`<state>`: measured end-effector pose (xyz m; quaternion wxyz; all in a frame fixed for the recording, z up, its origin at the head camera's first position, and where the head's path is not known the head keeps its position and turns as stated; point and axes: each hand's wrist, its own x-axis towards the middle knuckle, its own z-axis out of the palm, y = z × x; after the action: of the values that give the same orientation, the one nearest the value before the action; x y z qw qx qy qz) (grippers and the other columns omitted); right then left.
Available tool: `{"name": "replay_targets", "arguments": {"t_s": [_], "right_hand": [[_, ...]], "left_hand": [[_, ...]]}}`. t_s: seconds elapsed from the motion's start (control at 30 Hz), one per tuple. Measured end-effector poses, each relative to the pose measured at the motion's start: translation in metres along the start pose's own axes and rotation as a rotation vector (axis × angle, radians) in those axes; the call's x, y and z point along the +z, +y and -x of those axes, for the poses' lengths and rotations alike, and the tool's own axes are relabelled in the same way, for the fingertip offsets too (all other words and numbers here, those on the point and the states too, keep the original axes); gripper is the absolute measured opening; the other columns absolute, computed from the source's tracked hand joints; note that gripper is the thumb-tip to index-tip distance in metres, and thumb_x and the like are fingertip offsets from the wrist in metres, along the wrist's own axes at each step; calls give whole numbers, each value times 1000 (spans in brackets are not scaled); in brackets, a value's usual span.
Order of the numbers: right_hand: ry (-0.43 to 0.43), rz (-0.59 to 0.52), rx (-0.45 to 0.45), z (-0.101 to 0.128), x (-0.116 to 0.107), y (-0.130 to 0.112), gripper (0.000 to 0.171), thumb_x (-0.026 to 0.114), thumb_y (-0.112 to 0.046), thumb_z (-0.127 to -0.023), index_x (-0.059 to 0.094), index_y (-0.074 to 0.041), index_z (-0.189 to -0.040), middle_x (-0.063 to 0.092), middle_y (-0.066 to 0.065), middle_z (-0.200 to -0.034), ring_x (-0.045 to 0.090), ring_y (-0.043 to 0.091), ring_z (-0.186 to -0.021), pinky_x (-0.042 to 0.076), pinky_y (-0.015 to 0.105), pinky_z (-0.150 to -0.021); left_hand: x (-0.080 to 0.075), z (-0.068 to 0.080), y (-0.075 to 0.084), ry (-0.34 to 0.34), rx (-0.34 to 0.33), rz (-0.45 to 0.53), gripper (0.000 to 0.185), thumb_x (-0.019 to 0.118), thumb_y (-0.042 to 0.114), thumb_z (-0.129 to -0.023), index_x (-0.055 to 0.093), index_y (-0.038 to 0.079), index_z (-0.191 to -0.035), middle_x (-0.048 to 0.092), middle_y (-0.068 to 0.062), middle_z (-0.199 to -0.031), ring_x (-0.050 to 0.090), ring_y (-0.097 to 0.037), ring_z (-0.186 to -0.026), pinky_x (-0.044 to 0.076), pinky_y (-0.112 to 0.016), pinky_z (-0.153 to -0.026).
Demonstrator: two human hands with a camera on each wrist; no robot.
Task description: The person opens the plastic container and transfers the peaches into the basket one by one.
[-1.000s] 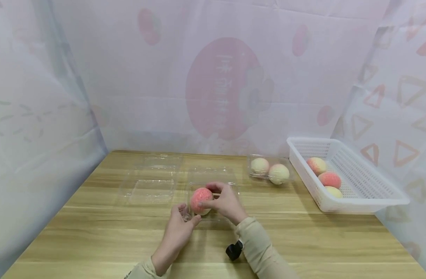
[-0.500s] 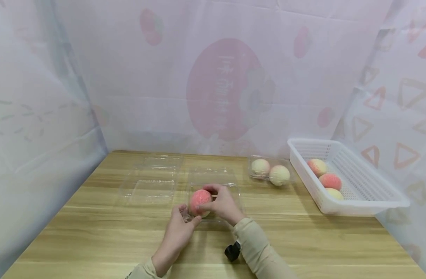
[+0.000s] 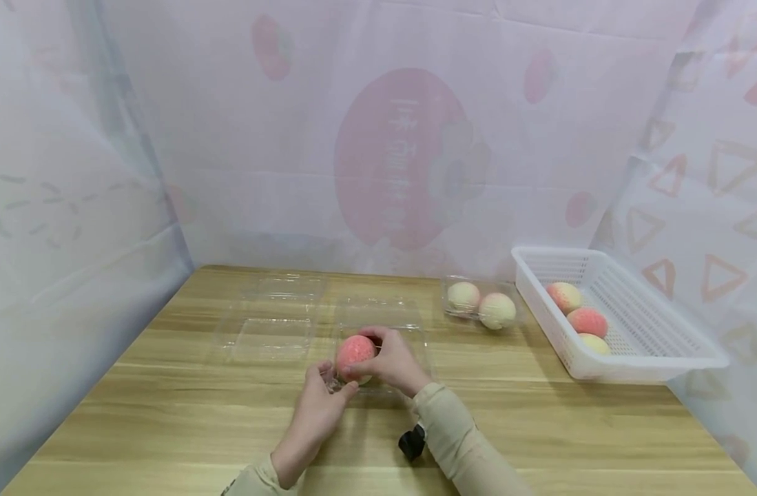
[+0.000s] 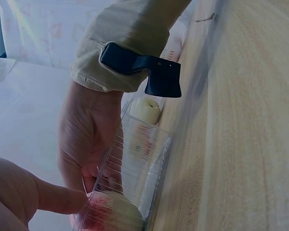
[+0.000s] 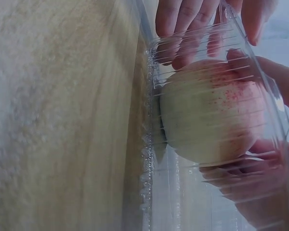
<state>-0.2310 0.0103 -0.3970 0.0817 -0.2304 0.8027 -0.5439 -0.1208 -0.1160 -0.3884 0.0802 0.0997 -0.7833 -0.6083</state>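
Observation:
A pink-and-cream peach (image 3: 355, 350) sits at the left end of an open clear plastic clamshell box (image 3: 409, 339) in the middle of the wooden table (image 3: 167, 413). My right hand (image 3: 381, 359) grips the peach from the right, fingers over its top and thumb near its front. My left hand (image 3: 331, 382) pinches the box's near-left corner. In the right wrist view the peach (image 5: 207, 110) shows through the ribbed box wall (image 5: 154, 144), with fingers (image 5: 183, 24) above it. In the left wrist view the box (image 4: 135, 159) stands on edge with the peach (image 4: 111, 211) at the bottom.
A second open clear box (image 3: 269, 331) lies to the left. A closed clear box (image 3: 513, 311) with two peaches (image 3: 496, 310) stands at the back right. Beside it, a white mesh basket (image 3: 663, 331) holds three more peaches (image 3: 585, 321). Fabric walls enclose the table.
My right hand has lowered the peach slightly into the box's left end. My left hand has kept its hold on the corner.

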Motion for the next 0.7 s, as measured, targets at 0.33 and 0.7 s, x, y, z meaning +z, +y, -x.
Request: {"name": "replay_targets", "arguments": {"t_s": [0.33, 0.7], "right_hand": [[-13, -24, 8, 0, -1, 1, 63, 92, -12, -67, 63, 1, -121, 67, 5, -108, 64, 18, -96, 56, 32, -81], [-7, -26, 1, 0, 0, 1, 59, 91, -10, -67, 65, 0, -120, 69, 4, -105, 65, 17, -93, 57, 32, -80]], "left_hand": [[0, 0, 0, 3, -6, -5, 68, 68, 5, -88, 27, -19, -136, 41, -42, -134, 44, -50, -124, 40, -56, -103], [2, -2, -2, 7, -20, -27, 71, 70, 7, -88, 26, -20, -137, 41, -42, -134, 44, -51, -124, 39, -57, -103]]}}
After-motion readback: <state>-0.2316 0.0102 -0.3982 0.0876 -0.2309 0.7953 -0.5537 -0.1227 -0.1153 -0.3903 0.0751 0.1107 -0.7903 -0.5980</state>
